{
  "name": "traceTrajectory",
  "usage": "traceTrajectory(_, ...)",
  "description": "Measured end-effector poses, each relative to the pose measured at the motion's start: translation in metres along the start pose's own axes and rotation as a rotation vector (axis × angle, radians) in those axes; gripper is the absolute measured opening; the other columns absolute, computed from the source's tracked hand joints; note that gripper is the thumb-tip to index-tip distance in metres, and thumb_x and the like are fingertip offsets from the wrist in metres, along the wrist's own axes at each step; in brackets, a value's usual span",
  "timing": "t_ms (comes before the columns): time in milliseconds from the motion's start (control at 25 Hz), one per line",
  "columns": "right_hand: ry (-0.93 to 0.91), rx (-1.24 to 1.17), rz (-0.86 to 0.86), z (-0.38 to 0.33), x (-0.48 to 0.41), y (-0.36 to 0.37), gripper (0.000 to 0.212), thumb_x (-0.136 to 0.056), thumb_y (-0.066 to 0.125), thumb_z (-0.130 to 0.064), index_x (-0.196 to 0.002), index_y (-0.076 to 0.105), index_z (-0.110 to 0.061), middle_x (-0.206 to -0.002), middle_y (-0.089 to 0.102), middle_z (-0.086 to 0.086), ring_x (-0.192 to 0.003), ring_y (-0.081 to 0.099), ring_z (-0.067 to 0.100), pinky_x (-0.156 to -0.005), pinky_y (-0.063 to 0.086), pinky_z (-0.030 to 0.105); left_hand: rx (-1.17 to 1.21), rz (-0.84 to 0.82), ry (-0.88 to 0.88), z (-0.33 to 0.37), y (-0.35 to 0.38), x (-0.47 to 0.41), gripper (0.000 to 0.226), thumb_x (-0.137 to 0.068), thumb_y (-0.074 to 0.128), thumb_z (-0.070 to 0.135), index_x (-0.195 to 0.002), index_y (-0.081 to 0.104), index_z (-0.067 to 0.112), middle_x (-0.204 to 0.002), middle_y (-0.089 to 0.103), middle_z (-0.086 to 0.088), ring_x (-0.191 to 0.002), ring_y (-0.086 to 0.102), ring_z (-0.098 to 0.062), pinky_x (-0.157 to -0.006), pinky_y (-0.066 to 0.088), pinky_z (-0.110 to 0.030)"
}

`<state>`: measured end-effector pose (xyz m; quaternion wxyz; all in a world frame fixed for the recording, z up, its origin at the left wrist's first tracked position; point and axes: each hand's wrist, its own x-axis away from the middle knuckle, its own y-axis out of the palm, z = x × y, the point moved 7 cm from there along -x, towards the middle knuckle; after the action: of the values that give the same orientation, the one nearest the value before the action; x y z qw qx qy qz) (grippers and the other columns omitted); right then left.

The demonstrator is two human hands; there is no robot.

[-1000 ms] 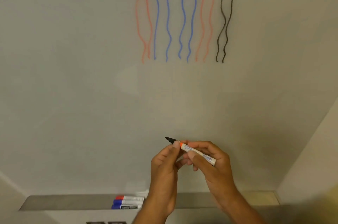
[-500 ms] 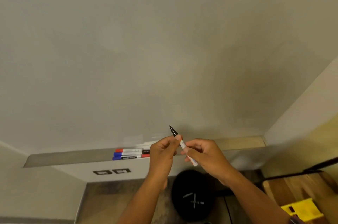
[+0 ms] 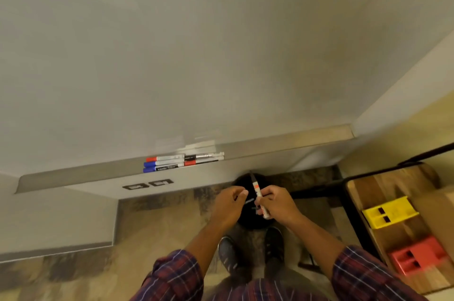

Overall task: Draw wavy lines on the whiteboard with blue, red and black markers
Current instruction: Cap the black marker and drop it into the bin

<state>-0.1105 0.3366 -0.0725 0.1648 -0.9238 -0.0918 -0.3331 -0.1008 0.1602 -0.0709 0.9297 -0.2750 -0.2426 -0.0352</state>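
My right hand (image 3: 278, 205) grips an uncapped black marker (image 3: 256, 187) by its white barrel, with the tip pointing up toward the whiteboard (image 3: 196, 55). My left hand (image 3: 229, 205) hovers just left of the marker, apart from it, with its fingers curled; I see nothing in it. Both hands are low, below the marker tray (image 3: 73, 175). On the tray lie a red-capped marker (image 3: 164, 158), two blue-capped markers (image 3: 161, 167) and further markers (image 3: 205, 157) beside them. The part of the board in view is blank.
A black round object (image 3: 242, 179) sits on the floor under my hands, with my shoes (image 3: 274, 244) behind it. At right stands a wooden table (image 3: 393, 182) carrying a yellow block (image 3: 390, 211) and a red block (image 3: 417, 255). Two wall sockets (image 3: 147, 184) sit below the tray.
My view has tilted down, and the wavy lines have left the frame. Both hands dropped below the tray. My left hand has come off the marker, which now points upright.
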Motion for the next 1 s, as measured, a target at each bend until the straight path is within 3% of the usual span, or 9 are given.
traceTrajectory(80,0.096,0.041,0.06,0.034,-0.009,0.005,0.007,-0.092,0.074,-0.016,-0.093,0.069,-0.012,-0.085,0.076,0.011,-0.067,0.077,0.028,-0.061,0.062,0.042,-0.2,-0.043,-0.015,-0.033,0.017,-0.007,0.039,-0.106,0.055,0.043,-0.135,0.069,0.022,-0.131,0.072,0.002,-0.119,0.066,-0.013,-0.101,0.05,-0.028)
traceTrajectory(200,0.106,0.188,0.15,0.06,-0.024,0.005,0.007,-0.097,0.068,-0.021,-0.094,0.068,-0.015,-0.09,0.076,0.01,-0.069,0.073,0.025,-0.065,0.062,0.045,-0.326,-0.076,-0.025,-0.059,0.032,-0.013,0.045,-0.107,0.05,0.048,-0.144,0.061,0.024,-0.142,0.064,0.001,-0.129,0.06,-0.018,-0.107,0.046,-0.032)
traceTrajectory(320,0.068,0.433,0.179,0.063,-0.037,0.005,0.034,-0.104,0.057,-0.032,-0.133,0.059,-0.015,-0.12,0.071,0.009,-0.096,0.07,0.026,-0.071,0.056,0.038,-0.349,-0.079,-0.014,-0.062,0.035,-0.016,0.045,-0.108,0.051,0.044,-0.147,0.059,0.022,-0.145,0.061,-0.004,-0.133,0.057,-0.023,-0.111,0.046,-0.038)
traceTrajectory(400,0.119,0.527,0.157,0.072,-0.044,0.008,0.047,-0.105,0.055,-0.033,-0.146,0.048,-0.012,-0.126,0.067,0.013,-0.105,0.068,0.033,-0.076,0.055,0.04,-0.375,-0.082,-0.005,-0.063,0.037,-0.019,0.045,-0.107,0.052,0.042,-0.147,0.058,0.021,-0.146,0.06,-0.006,-0.134,0.057,-0.026,-0.113,0.046,-0.041)
traceTrajectory(520,0.145,0.581,0.12,0.082,-0.046,0.013,0.05,-0.104,0.055,-0.032,-0.147,0.045,-0.01,-0.124,0.066,0.014,-0.105,0.067,0.033,-0.08,0.058,0.042,-0.427,-0.104,0.01,-0.065,0.041,-0.02,0.045,-0.108,0.051,0.041,-0.148,0.057,0.02,-0.148,0.057,-0.006,-0.138,0.052,-0.028,-0.117,0.042,-0.046)
traceTrajectory(720,0.042,0.701,0.117,0.082,-0.036,0.02,0.062,-0.103,0.054,-0.037,-0.156,0.035,-0.009,-0.157,0.046,0.012,-0.14,0.049,0.032,-0.111,0.046,0.047,-0.563,-0.111,0.099,-0.055,0.039,-0.019,0.05,-0.109,0.046,0.044,-0.154,0.049,0.02,-0.156,0.051,-0.005,-0.149,0.04,-0.026,-0.124,0.031,-0.045)
traceTrajectory(880,-0.061,0.807,0.127,0.069,-0.026,0.027,0.071,-0.105,0.048,-0.04,-0.162,0.021,-0.008,-0.168,0.027,0.011,-0.153,0.03,0.029,-0.119,0.038,0.046,-0.66,-0.142,0.15,-0.052,0.037,-0.018,0.058,-0.111,0.039,0.048,-0.162,0.035,0.023,-0.171,0.032,-0.004,-0.162,0.017,-0.026,-0.13,0.016,-0.046)
traceTrajectory(1000,-0.109,0.853,0.153,0.062,-0.019,0.027,0.074,-0.104,0.047,-0.041,-0.163,0.016,-0.009,-0.17,0.022,0.011,-0.156,0.024,0.028,-0.122,0.034,0.045,-0.701,-0.151,0.203,-0.046,0.037,-0.02,0.06,-0.11,0.039,0.05,-0.164,0.031,0.023,-0.173,0.027,-0.005,-0.163,0.012,-0.026,-0.131,0.014,-0.047)
